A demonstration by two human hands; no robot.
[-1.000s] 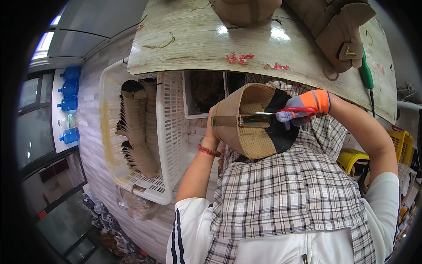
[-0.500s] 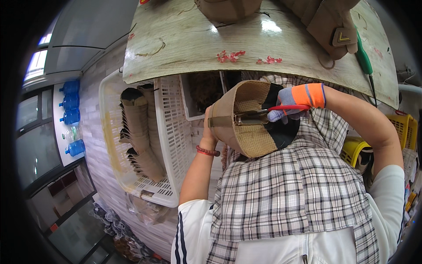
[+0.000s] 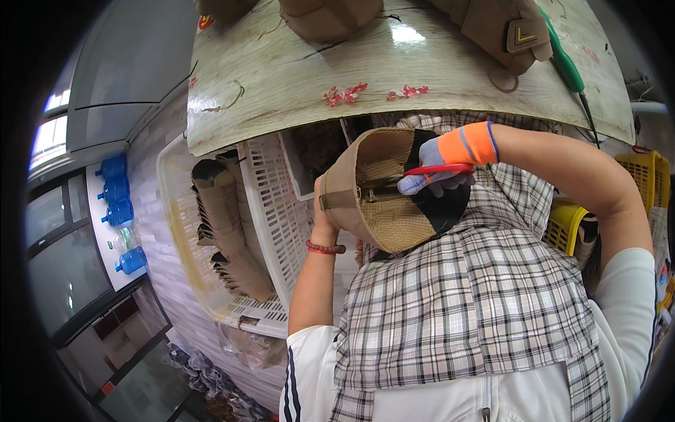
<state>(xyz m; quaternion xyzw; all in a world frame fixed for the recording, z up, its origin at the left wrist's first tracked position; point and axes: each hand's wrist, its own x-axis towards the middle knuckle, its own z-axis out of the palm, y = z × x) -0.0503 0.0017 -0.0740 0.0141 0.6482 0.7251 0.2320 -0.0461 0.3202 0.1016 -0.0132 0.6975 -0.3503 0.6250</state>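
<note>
A tan cap (image 3: 346, 204) is held in front of my plaid apron, its hollow inside facing right. It has a tan mesh lining and a black section along its right part. My left hand (image 3: 321, 205), bare and with a red bead bracelet at the wrist, grips the outer left side; most of its fingers are hidden behind the cap. My right hand (image 3: 437, 156) wears a grey-blue glove with an orange cuff. Its fingers are closed on red-handled scissors (image 3: 443, 169), whose blades reach into the cap's opening.
Above my hands is a wood-patterned table (image 3: 267, 91), bearing more tan caps (image 3: 330, 17) and a green-handled tool (image 3: 566, 63) with a cord. To the left, a white plastic basket (image 3: 271, 211) holds stacked tan caps (image 3: 218, 204). Yellow baskets (image 3: 562, 228) stand at the right.
The cap and both hands have shifted slightly left in the picture, along with the view. My right hand with the scissors now sits a little further into the cap's opening.
</note>
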